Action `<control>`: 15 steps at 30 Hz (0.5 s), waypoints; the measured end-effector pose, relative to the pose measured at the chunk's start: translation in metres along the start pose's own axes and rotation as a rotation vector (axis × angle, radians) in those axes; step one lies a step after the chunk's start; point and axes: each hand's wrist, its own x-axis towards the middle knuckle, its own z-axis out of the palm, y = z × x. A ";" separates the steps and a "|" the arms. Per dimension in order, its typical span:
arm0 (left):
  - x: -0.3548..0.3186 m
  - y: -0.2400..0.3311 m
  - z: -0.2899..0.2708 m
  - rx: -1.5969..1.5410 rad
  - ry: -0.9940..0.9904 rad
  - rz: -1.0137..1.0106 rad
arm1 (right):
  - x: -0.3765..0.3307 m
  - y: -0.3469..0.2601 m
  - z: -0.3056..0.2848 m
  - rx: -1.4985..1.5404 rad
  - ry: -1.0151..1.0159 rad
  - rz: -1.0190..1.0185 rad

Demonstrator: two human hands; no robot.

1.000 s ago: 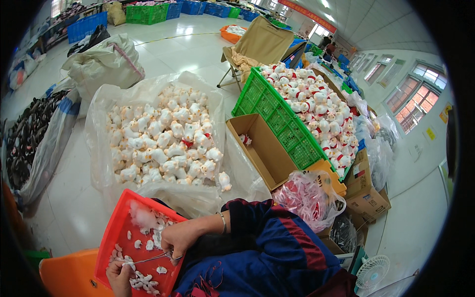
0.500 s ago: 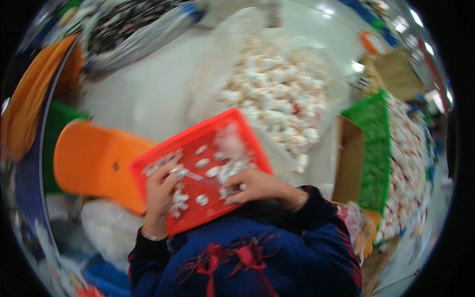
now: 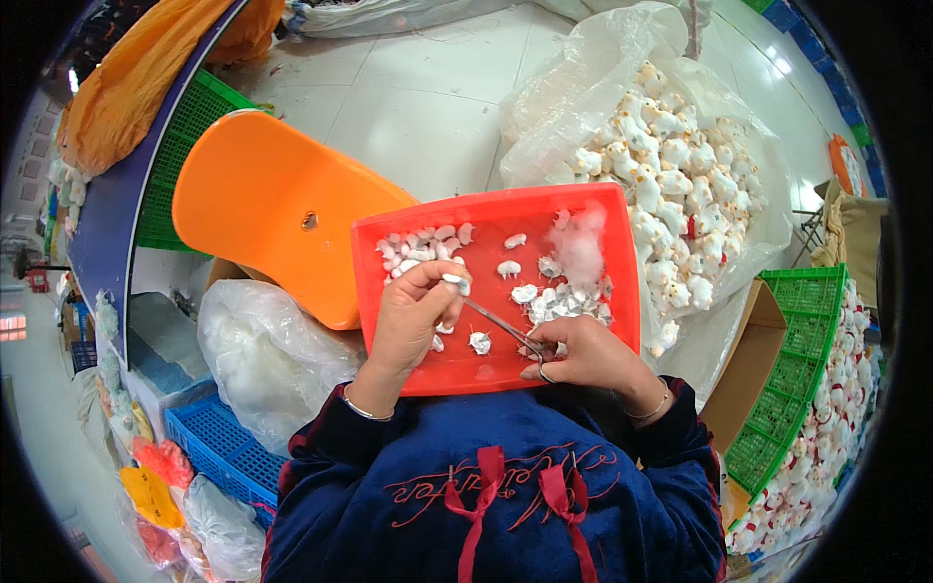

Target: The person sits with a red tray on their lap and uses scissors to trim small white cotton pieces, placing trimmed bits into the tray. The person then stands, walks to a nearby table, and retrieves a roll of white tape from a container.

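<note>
Pinched in the fingers of my left hand (image 3: pixel 400 316) is a small white fabric piece (image 3: pixel 455 282). My right hand (image 3: pixel 598 360) grips metal forceps (image 3: pixel 501 323) by the finger loops, and their tip reaches to the white piece. Both hands are over a red tray (image 3: pixel 486 201) close in front of my body. Plump white pieces (image 3: pixel 423 245) are heaped on the tray's left side. On its right lie crumpled white-and-grey pieces (image 3: pixel 562 303), with a tuft of white stuffing (image 3: pixel 581 248) behind them. A few single pieces are scattered in the middle.
An orange chair (image 3: pixel 258 194) stands left of the tray, beside a clear bag of white stuffing (image 3: pixel 267 335) and a blue crate (image 3: pixel 219 442). Right, small white plush toys (image 3: pixel 671 185) spill from a clear plastic sheet. A cardboard box (image 3: pixel 748 350) and green crate (image 3: pixel 792 374) are nearby.
The view has turned, so the tray now looks straighter and farther right. My left hand still holds a white piece, my right the forceps, with the tip still near that piece.
</note>
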 end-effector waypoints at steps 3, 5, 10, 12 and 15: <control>-0.001 0.003 -0.003 -0.002 0.056 -0.026 | -0.012 0.007 -0.014 -0.198 0.174 -0.112; 0.000 0.006 -0.003 0.003 0.109 -0.026 | -0.016 0.003 -0.034 -0.319 0.413 -0.154; 0.005 0.005 -0.008 -0.085 0.002 0.004 | 0.009 -0.004 -0.052 -0.609 0.477 0.138; 0.006 0.006 -0.005 -0.126 -0.017 0.005 | 0.032 0.008 -0.046 -0.682 0.397 0.282; 0.001 0.008 -0.006 -0.150 -0.027 0.042 | 0.054 0.029 -0.049 -0.771 0.234 0.364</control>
